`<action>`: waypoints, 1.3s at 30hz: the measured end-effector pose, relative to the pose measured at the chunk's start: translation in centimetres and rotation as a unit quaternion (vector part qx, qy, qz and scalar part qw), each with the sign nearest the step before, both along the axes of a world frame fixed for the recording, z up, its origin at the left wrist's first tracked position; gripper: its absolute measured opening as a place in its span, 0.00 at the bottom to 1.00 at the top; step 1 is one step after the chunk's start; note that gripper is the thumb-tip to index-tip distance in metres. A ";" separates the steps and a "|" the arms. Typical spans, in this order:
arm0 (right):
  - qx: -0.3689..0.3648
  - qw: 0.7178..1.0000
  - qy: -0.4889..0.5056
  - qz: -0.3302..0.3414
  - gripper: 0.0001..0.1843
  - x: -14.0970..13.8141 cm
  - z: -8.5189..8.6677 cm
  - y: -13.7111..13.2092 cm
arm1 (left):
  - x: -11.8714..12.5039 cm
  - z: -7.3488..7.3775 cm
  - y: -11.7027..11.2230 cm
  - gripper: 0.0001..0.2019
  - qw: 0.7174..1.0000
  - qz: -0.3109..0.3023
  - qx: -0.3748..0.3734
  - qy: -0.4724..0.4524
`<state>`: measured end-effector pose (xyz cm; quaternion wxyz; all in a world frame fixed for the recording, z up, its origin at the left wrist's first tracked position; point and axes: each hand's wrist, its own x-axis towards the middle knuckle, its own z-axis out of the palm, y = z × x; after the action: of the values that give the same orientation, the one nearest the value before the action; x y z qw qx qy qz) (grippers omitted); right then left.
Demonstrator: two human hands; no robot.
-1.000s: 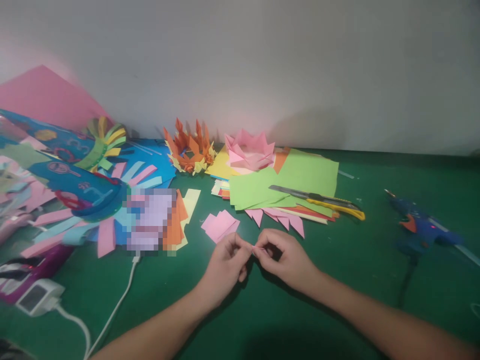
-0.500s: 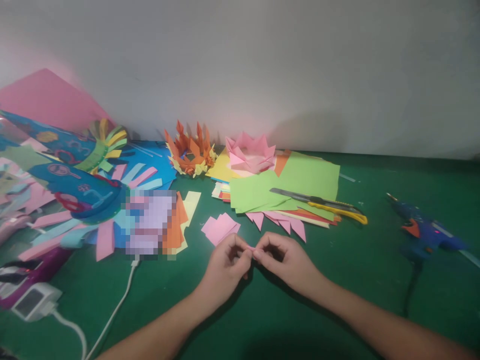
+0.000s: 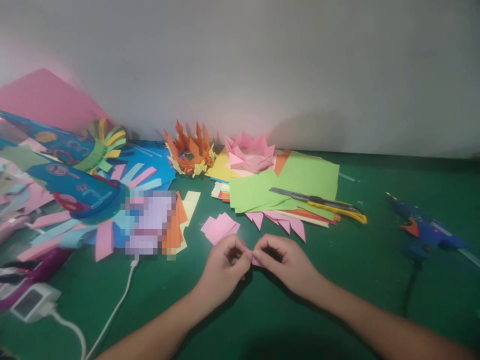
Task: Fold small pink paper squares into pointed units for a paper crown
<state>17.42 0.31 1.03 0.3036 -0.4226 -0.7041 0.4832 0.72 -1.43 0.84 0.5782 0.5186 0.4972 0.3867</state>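
Between the fingertips of both hands is a small piece of pink paper (image 3: 256, 262), mostly hidden by the fingers. My left hand (image 3: 227, 262) pinches it from the left with thumb and forefinger. From the right, my right hand (image 3: 287, 260) pinches the same piece, its fingers curled. Just beyond my left hand lie several pink paper squares (image 3: 220, 228). Folded pink triangles (image 3: 296, 227) stick out from under a stack of green paper (image 3: 311, 175), beyond my right hand. A yellow-handled utility knife (image 3: 318, 202) rests on that stack.
A blue glue gun (image 3: 427, 230) lies at the right. At the back stand an orange folded-paper ring (image 3: 191, 155) and a pink one (image 3: 250, 152). Blue paper cones (image 3: 82, 192) with paper strips fill the left, near a white cable (image 3: 125, 295) and a power strip (image 3: 41, 272).
The fingertips have shifted slightly, and the pink paper now shows below them rather than above. Both hands stay in nearly the same place.
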 end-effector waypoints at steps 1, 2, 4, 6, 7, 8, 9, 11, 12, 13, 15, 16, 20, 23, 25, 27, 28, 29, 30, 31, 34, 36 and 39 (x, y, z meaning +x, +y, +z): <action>0.002 1.000 -0.002 0.001 0.13 0.0 0.0 0.0 | 0.0 -0.1 0.0 0.09 1.000 0.003 0.006 -0.001; 0.005 1.000 -0.003 0.002 0.14 0.0 -0.1 -0.1 | 0.0 -0.1 0.0 0.09 1.000 0.005 0.010 -0.002; 0.009 1.000 -0.002 0.004 0.14 0.0 -0.1 -0.1 | 0.0 -0.2 -0.1 0.10 1.000 0.007 0.017 -0.006; 0.010 1.000 0.001 0.007 0.14 0.0 -0.1 -0.1 | -0.1 -0.3 -0.1 0.10 1.000 0.002 0.015 -0.007; 0.009 1.000 0.002 0.008 0.14 0.0 -0.1 -0.1 | -0.1 -0.4 -0.2 0.10 1.000 0.000 0.013 -0.005; 0.009 1.000 0.003 0.008 0.14 0.0 0.0 -0.1 | -0.1 -0.5 -0.2 0.10 1.000 -0.002 0.011 -0.001; 0.010 1.000 0.002 0.006 0.14 0.0 0.0 -0.1 | -0.1 -0.5 -0.2 0.10 1.000 -0.001 0.010 0.003; 0.011 1.000 0.001 0.003 0.14 -0.1 0.1 -0.1 | -0.1 -0.6 -0.1 0.10 1.000 0.003 0.019 0.014; 0.010 1.000 0.000 0.002 0.14 -0.1 0.1 -0.1 | -0.1 -0.5 -0.1 0.10 1.000 0.006 0.025 0.017; 0.009 1.000 -0.001 0.001 0.14 -0.2 0.2 -0.1 | -0.1 -0.4 -0.1 0.11 0.999 0.008 0.029 0.015; 0.004 1.000 -0.001 -0.004 0.13 -0.2 0.2 -0.1 | 0.0 -0.1 0.1 0.11 0.999 0.015 0.028 -0.004; 0.002 1.000 0.001 -0.010 0.12 -0.3 0.3 -0.1 | 0.0 0.1 0.1 0.11 0.999 0.021 0.022 -0.019; -0.013 0.998 0.024 -0.058 0.11 -0.3 0.1 0.0 | 0.2 0.5 0.2 0.11 0.997 0.037 -0.008 -0.060; -0.029 0.996 0.046 -0.068 0.11 -0.3 0.0 0.0 | 0.3 0.6 0.2 0.13 0.997 0.028 -0.029 -0.068; -0.041 0.996 0.056 -0.060 0.11 -0.4 0.0 -0.1 | 0.4 0.6 0.3 0.15 0.997 0.026 -0.044 -0.065; -0.054 0.995 0.072 -0.046 0.10 -0.4 0.1 -0.2 | 0.4 0.6 0.3 0.16 0.996 0.029 -0.052 -0.061; -0.057 0.994 0.082 -0.041 0.09 -0.5 0.1 -0.2 | 0.4 0.6 0.3 0.17 0.996 0.031 -0.055 -0.060; -0.055 0.994 0.088 -0.039 0.09 -0.5 0.2 -0.2 | 0.4 0.6 0.3 0.17 0.996 0.032 -0.057 -0.060; -0.047 0.994 0.088 -0.042 0.08 -0.5 0.2 -0.2 | 0.4 0.5 0.3 0.17 0.996 0.032 -0.060 -0.059; -0.034 0.995 0.081 -0.047 0.08 -0.5 0.2 -0.2 | 0.4 0.5 0.3 0.16 0.996 0.031 -0.064 -0.057; 0.012 0.997 0.035 -0.066 0.06 -0.3 0.0 -0.3 | 0.3 0.2 0.2 0.15 0.996 0.027 -0.074 -0.051; 0.046 0.996 0.005 -0.071 0.06 -0.2 -0.2 -0.3 | 0.3 0.1 0.2 0.15 0.995 0.026 -0.081 -0.052; 0.103 0.991 -0.034 -0.075 0.07 -0.1 -0.2 -0.4 | 0.4 0.3 0.2 0.15 0.994 0.026 -0.083 -0.059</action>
<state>17.34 -0.10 0.79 0.3570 -0.4570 -0.7262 0.3692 1.09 -1.26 1.10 0.6374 0.4323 0.5057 0.3887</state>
